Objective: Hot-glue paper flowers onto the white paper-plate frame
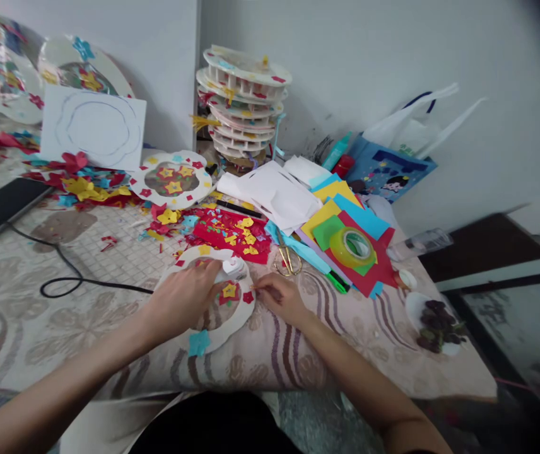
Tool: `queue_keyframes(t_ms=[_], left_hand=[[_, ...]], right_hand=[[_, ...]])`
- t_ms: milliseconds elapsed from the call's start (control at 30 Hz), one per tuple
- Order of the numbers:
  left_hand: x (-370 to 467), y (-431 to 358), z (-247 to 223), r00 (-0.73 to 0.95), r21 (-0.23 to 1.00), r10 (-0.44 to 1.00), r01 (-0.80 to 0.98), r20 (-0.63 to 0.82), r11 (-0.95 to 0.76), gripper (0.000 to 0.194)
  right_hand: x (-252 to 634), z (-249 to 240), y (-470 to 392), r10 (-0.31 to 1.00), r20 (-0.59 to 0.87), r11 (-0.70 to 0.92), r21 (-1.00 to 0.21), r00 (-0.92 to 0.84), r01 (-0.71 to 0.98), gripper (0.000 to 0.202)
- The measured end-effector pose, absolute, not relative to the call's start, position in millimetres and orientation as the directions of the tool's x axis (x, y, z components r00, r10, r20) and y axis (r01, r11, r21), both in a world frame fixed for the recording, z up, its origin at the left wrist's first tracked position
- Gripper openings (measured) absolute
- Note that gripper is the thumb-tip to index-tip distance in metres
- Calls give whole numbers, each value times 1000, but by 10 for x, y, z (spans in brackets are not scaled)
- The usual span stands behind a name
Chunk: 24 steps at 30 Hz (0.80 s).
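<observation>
A white ring frame (223, 332) with a see-through middle lies near the table's front edge. Red, yellow and blue paper flowers sit on its rim, and a yellow flower (229, 290) on red paper shows in its middle. Over its left side, my left hand (185, 296) is closed round a small white bottle (234, 267), which is tilted toward the right. My right hand (277, 295) is at the ring's right rim, fingertips pinched beside a small red flower (248, 297); whatever they hold is too small to name.
Gold scissors (287, 260), coloured paper and a tape roll (352, 246) lie to the right. Behind are a red sheet (213, 232) with paper scraps, another decorated ring (145, 194) and a stack of rings (244, 104). A black cable (109, 284) runs in from the left.
</observation>
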<state>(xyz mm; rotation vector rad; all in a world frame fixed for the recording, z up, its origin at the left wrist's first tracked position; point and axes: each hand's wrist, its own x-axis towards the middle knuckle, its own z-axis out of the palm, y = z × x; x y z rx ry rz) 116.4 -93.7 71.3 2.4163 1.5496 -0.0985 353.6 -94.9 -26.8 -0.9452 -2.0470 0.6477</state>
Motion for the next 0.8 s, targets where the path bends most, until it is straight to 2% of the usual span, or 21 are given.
queue_keyframes(t_ms=[500, 667, 800], left_hand=[[1188, -898, 734, 405, 208, 889, 908, -212, -364, 24], [956, -964, 694, 400, 306, 888, 895, -227, -325, 23], [676, -1020, 710, 301, 371, 938, 902, -171, -222, 22]], right_hand=[[3534, -265, -940, 793, 440, 598, -697, -422, 397, 13], [3508, -222, -960, 789, 453, 603, -699, -415, 385, 13], [3470, -189, -945, 775, 521, 632, -656, -358, 412, 14]])
